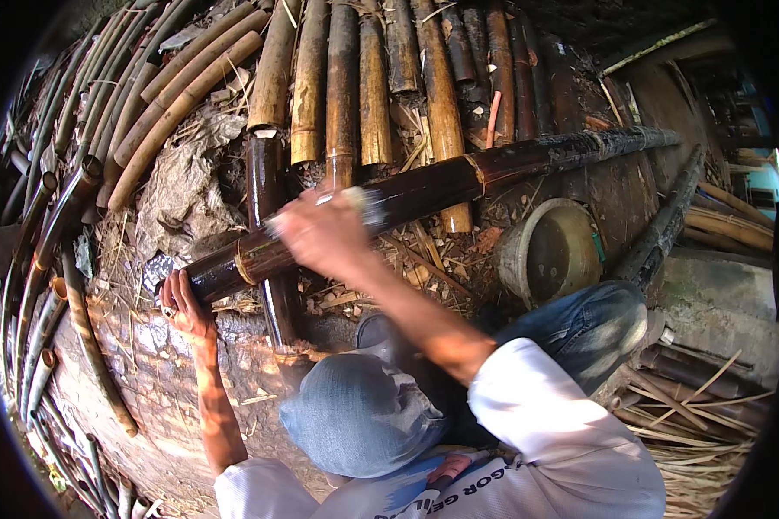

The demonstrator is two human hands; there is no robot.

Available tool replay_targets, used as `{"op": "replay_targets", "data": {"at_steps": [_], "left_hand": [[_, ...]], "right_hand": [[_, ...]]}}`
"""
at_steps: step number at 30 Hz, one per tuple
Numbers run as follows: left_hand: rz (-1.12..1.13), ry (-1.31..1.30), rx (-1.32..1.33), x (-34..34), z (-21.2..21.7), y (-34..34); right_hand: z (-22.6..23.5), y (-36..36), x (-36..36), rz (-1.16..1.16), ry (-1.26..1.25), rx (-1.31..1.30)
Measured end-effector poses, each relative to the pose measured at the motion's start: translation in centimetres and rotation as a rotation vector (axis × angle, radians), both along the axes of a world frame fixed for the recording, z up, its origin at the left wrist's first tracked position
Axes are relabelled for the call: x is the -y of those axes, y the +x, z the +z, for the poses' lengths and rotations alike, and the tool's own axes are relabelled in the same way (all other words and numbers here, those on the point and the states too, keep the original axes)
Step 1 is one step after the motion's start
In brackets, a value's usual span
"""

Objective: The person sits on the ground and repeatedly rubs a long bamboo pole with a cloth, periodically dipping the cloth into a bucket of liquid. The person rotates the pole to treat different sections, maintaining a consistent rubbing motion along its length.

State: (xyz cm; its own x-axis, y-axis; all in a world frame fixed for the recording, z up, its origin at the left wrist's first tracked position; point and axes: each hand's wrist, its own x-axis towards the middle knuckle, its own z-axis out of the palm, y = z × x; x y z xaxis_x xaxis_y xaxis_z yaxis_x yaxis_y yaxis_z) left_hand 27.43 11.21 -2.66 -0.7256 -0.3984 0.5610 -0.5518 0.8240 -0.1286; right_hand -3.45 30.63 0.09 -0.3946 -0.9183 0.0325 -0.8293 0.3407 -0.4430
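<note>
Left grip (pixel 188 317) clamped on the dark bamboo pole (pixel 433 189) at its left end; right grip (pixel 325 232) closed round a blurred pale pad (pixel 365 206) atop it, pole stretching beyond rightward!

Patchy daylight, right sleeve (pixel 541 402) glaring white, right hand (pixel 322 232) motion-blurred, top right shadowed, black-rimmed fisheye bend

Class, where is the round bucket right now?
In the head view, the bucket sits right of centre, below the long dark pole and above the denim-clad knee.
</note>
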Motion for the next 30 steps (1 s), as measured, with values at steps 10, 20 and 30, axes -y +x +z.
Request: {"op": "replay_targets", "data": {"at_steps": [10, 20, 30], "left_hand": [[0.059, 0.013, -0.093, -1.3, -0.7, -0.2], [-0.015, 0.085, 0.004, 1.1, 0.6, -0.7], [0.132, 0.288, 0.187, 2.1, 2.7, -2.3]], "right_hand": [[2.9, -14.4, -7.8, -0.293, 0.3, 0.064], [-0.7, -6.1, -5.3, -0.345, -0.008, -0.377], [3.5, -6.5, 0.5, 0.018, 0.235, 0.075]]}}
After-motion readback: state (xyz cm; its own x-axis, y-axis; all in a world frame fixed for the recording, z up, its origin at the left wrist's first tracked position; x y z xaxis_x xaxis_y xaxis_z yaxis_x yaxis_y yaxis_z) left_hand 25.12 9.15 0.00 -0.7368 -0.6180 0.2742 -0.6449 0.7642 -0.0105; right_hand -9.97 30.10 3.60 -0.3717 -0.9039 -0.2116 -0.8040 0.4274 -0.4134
